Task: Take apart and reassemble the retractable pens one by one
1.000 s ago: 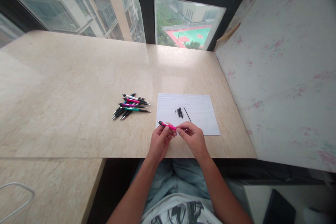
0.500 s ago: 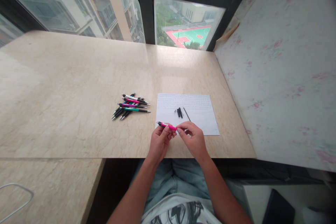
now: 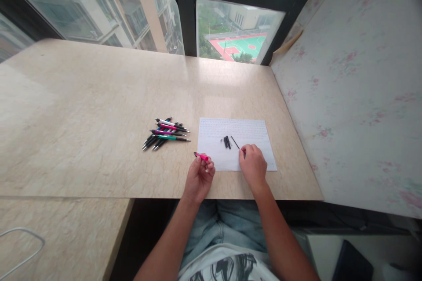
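Observation:
My left hand [image 3: 200, 179] is closed on a pink pen barrel [image 3: 202, 156], its black click end pointing left and its open end bare. My right hand [image 3: 253, 164] is over the paper sheet [image 3: 214, 162], thumb and fingers pinched at the near end of a thin black pen refill [image 3: 234, 142]; its far end still lies at the same spot on the sheet. Just left of the refill are two short black pen parts [image 3: 227, 142], a grip and a dark tube by their look. A tiny silvery piece [image 3: 221, 140] lies beside them.
A pile of assembled pens [image 3: 166, 134] in several colours lies left of the sheet on the marble-patterned desk [image 3: 99, 118]. The window [image 3: 240, 30] is at the back, and a floral-papered wall [image 3: 356, 96] borders the right. A white cable [image 3: 26, 232] lies at the lower left.
My right hand has left the pink barrel and moved right, down to the refill on the sheet. My left hand has shifted slightly left, still gripping the barrel.

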### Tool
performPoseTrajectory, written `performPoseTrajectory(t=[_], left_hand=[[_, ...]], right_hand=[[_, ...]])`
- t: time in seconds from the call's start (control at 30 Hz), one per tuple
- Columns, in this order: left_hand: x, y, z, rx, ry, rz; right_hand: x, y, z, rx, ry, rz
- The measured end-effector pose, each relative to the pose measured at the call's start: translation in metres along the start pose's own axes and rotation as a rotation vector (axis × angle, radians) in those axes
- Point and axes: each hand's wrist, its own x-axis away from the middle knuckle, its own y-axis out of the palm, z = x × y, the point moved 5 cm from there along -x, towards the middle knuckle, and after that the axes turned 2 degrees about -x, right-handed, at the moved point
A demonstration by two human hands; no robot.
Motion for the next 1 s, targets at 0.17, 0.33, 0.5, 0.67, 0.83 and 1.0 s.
performPoseTrajectory(t=[0.17,0.33,0.5,0.67,0.83,1.0], left_hand=[[0.0,0.0,0.001,0.011,0.006,-0.007],[0.001,0.0,0.006,0.066,0.03,-0.013],[0.0,-0.001,0.007,0.014,0.088,0.026],[-0.001,-0.002,0.007,-0.103,0.186,0.07],[-0.001,-0.002,0.006,-0.181,0.236,0.086],[0.001,0.004,0.001,-0.332,0.253,0.036]], right_hand=[[-0.002,-0.006,-0.002,-0.025,-0.019,0.064],[0.001,-0.022,-0.001,-0.362,0.04,-0.075],[0.014,-0.05,-0.012,-0.697,0.01,-0.19],[0.02,-0.074,-0.026,-0.674,-0.143,-0.161],[0.018,-0.079,-0.032,-0.601,-0.191,-0.097],[0.018,-0.075,-0.039,-0.583,-0.254,-0.108]])
